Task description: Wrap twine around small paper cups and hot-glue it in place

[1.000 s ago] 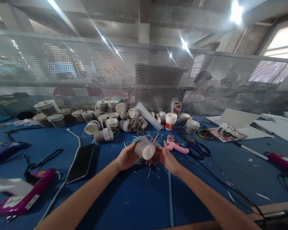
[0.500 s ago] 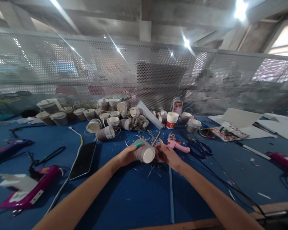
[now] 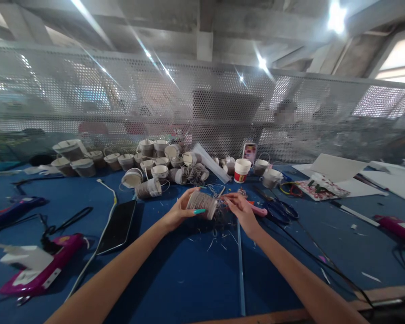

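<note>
My left hand (image 3: 178, 212) is wrapped round a small paper cup (image 3: 202, 204) wound with grey-brown cord. The cup lies tilted on its side, one end towards my right hand (image 3: 242, 211). The thumb, with a turquoise nail, presses on the wound side. At that end of the cup my right fingertips are pinched together; what is between them is too small to make out. Loose cord scraps (image 3: 219, 218) lie under and behind the cup. Just beyond my right hand is a pink glue gun (image 3: 259, 210), partly hidden by the hand.
Several cord-wrapped cups (image 3: 148, 188) with handles crowd the back left. A white and red cup stack (image 3: 242, 171) stands at the back. Blue-handled scissors (image 3: 283, 210) lie right, a phone (image 3: 117, 226) and a purple power strip (image 3: 47, 265) left. A perforated screen (image 3: 175, 103) closes the far side.
The cup has turned in my left hand: its round white end faced me before, and now its wound side does. My right hand has shifted slightly up, its fingers at the cup's end.
</note>
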{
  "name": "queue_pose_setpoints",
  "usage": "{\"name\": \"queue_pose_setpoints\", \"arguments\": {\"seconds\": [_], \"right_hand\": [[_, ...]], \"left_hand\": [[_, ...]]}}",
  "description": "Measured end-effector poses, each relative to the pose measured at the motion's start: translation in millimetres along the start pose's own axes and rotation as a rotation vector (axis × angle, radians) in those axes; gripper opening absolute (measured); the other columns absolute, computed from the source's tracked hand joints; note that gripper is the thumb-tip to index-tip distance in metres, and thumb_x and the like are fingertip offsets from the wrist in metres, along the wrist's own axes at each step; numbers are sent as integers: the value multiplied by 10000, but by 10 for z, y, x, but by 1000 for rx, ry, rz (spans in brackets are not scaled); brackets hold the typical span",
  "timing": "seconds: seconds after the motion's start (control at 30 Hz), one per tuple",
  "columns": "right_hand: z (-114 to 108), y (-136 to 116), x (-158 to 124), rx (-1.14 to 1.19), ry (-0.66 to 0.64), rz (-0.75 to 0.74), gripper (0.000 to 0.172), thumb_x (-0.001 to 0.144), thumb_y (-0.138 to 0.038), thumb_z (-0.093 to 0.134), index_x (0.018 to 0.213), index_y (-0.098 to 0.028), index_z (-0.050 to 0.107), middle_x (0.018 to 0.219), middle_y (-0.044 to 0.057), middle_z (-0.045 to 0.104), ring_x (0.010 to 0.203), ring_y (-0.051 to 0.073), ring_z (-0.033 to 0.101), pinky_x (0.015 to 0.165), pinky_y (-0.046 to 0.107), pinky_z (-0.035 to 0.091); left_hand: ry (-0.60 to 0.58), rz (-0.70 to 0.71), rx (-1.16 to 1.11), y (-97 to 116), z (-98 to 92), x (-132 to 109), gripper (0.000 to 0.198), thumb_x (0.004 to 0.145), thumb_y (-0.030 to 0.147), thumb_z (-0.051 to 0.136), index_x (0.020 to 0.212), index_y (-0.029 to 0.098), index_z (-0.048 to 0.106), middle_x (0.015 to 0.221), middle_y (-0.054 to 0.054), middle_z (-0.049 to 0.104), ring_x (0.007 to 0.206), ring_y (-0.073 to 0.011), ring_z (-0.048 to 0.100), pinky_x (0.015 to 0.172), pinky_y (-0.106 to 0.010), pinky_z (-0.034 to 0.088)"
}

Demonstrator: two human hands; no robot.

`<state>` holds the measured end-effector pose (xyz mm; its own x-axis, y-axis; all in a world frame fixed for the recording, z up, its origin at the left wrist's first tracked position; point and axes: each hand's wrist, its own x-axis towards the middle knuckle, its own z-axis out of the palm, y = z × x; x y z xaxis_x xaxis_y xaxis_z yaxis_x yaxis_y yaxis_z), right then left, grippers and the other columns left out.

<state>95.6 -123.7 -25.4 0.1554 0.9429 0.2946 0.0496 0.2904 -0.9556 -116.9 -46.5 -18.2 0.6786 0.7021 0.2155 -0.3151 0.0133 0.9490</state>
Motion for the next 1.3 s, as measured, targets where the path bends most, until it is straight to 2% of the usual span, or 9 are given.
{"name": "queue_pose_setpoints", "arguments": {"seconds": [0.2, 0.37, 0.53, 0.63, 0.77, 0.93, 1.07, 1.2, 1.3], "right_hand": [[-218, -48, 53, -682, 295, -271, 224, 827, -366, 440, 950, -188, 498, 957, 74, 553, 901, 203, 502, 858, 400, 369], [-421, -89, 107, -1202, 372, -36, 419, 737, -345, 510, 1084, -121, 438, 1120, 177, 453, 1059, 321, 404, 845, 450, 339], [-561, -144, 107, -1298, 49, 427, 581, 605, -364, 599, 1072, -68, 417, 1057, 199, 456, 1023, 367, 431, 767, 413, 373], [-555, -152, 86, -1421, -72, 386, 514, 582, -268, 611, 1034, -94, 442, 1050, 175, 448, 1018, 355, 449, 750, 398, 377], [-516, -117, 73, -1541, -17, 257, 360, 629, -157, 545, 980, -112, 472, 1025, 149, 434, 895, 274, 541, 673, 332, 394], [-591, -71, 134, -1389, 129, 55, 253, 666, -228, 543, 902, -143, 502, 961, 100, 463, 736, 196, 566, 598, 287, 415], [-604, -71, 160, -976, 282, -175, 182, 713, -316, 518, 787, -150, 538, 823, 75, 526, 724, 194, 561, 630, 305, 458], [-443, -103, 87, -352, 198, -15, 323, 731, -446, 512, 818, -141, 578, 537, -14, 512, 374, 116, 452, 395, 277, 433], [-270, -149, -3, -155, 86, 63, 350, 690, -460, 593, 816, -134, 603, 418, -53, 459, 304, 96, 401, 321, 245, 383]], "left_hand": [[105, 348, 644, -4, -30, 1, 612, 635, 157, 679, 1182, 245, 418, 1220, -110, 472, 1085, -254, 489, 893, -438, 421], [131, 606, 941, -79, -15, -15, 545, 678, 104, 616, 1167, 232, 414, 1251, -127, 399, 1195, -272, 391, 948, -484, 372], [216, 552, 880, -205, -1, -23, 593, 667, 133, 627, 1182, 227, 349, 1215, -128, 377, 1173, -264, 400, 886, -436, 437], [245, 445, 783, -220, -6, -25, 598, 671, 170, 637, 1178, 222, 322, 1181, -116, 410, 1077, -236, 487, 864, -414, 451], [308, 366, 597, -216, -22, -9, 605, 674, 211, 653, 1165, 236, 302, 1135, -88, 452, 972, -193, 546, 822, -374, 477], [375, 353, 412, -224, -53, 25, 662, 639, 221, 686, 1176, 272, 303, 1176, -61, 446, 978, -175, 549, 833, -354, 482], [391, 330, 377, -207, -46, 32, 649, 621, 208, 695, 1156, 273, 334, 1143, -41, 483, 950, -168, 560, 806, -336, 490], [361, 317, 442, -207, -24, 26, 645, 613, 173, 693, 1153, 255, 349, 1044, -33, 535, 896, -167, 580, 817, -361, 479], [350, 396, 545, -227, -25, 24, 608, 622, 147, 679, 1137, 243, 370, 1157, -78, 472, 1010, -204, 539, 839, -394, 473]]}}
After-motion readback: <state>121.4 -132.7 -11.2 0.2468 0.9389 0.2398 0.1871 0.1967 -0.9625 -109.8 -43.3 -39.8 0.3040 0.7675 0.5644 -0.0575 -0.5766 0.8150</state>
